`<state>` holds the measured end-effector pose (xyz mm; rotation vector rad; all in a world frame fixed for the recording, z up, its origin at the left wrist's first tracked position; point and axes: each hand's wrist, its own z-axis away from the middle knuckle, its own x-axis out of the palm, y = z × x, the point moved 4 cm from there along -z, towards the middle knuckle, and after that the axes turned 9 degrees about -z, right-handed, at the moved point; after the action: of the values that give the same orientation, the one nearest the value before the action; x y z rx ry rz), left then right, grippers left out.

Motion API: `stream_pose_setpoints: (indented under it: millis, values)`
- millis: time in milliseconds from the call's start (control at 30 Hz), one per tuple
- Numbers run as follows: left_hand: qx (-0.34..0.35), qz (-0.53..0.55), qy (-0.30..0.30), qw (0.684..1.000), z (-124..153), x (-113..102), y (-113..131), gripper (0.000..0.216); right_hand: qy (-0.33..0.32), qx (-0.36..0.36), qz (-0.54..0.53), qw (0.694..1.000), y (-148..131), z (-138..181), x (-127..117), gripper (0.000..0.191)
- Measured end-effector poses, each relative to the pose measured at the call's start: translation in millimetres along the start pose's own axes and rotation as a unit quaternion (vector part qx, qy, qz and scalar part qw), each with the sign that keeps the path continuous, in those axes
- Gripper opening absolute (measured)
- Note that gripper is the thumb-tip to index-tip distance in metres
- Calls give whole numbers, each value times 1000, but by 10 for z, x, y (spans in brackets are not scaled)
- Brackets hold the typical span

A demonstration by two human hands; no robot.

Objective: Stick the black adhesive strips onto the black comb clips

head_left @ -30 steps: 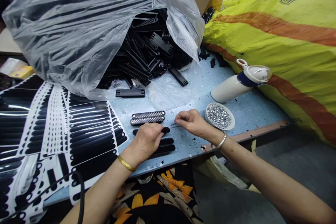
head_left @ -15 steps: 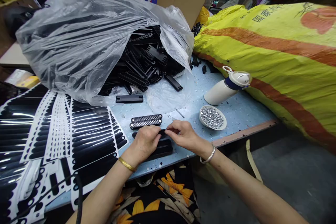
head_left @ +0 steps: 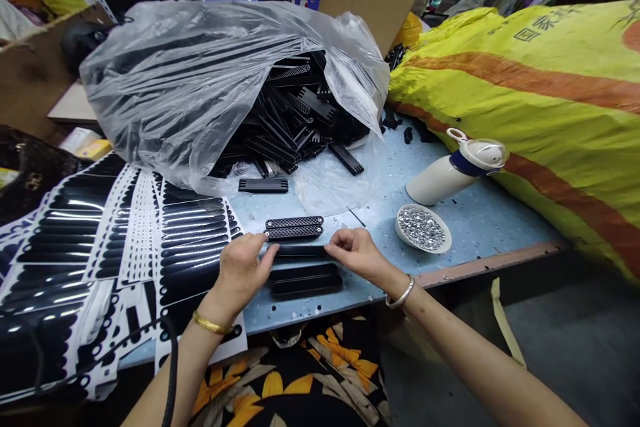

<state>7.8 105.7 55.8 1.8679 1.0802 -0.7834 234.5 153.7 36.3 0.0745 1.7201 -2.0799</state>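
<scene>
A long black strip (head_left: 300, 251) with a smooth surface spans the gap between my two hands. At its left end, my left hand (head_left: 243, 265) pinches it with thumb and fingers. My right hand (head_left: 356, 255) grips the other end between thumb and fingertip. Just beyond the strip lies a pair of black handle pieces (head_left: 294, 232) with a patterned face and small silver rivets. Nearer me, smooth-topped black pieces (head_left: 306, 283) rest side by side on the blue table (head_left: 360, 287).
Sheets of black stickers (head_left: 193, 240) cover the left side. A plastic bag (head_left: 190, 80) spilling black parts stands behind. To the right are a bowl of small silver pieces (head_left: 424, 228), a tilted white bottle (head_left: 435, 177) and a large yellow sack (head_left: 550, 113).
My hands have drawn apart, the left one moving left, and the black strip now shows at full length between them. The whole view has shifted slightly.
</scene>
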Motion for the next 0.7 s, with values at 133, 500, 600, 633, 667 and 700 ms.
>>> stream_pose_setpoints:
  millis: [133, 500, 600, 633, 667, 700]
  values:
    - [-52, 108, -44, 992, 69, 216, -162, 13, 13, 16, -27, 999, -10, -13, 23, 19]
    - [-46, 178, -79, 980, 35, 270, -166, 10, 6, 20, -65, 998, -77, -32, 3, 20]
    - [-53, 189, -82, 977, 44, 285, -177, 10, 16, 21, -56, 998, -7, -48, 13, 20]
    - [-54, 192, -83, 976, 48, 288, -180, 10, 20, 20, -54, 998, 16, -51, 17, 20]
    - [-55, 194, -84, 976, 51, 291, -182, 10, 23, 20, -52, 998, 34, -52, 21, 20]
    - [-56, 195, -85, 975, 54, 294, -185, 10, 26, 20, -49, 998, 48, -52, 23, 19]
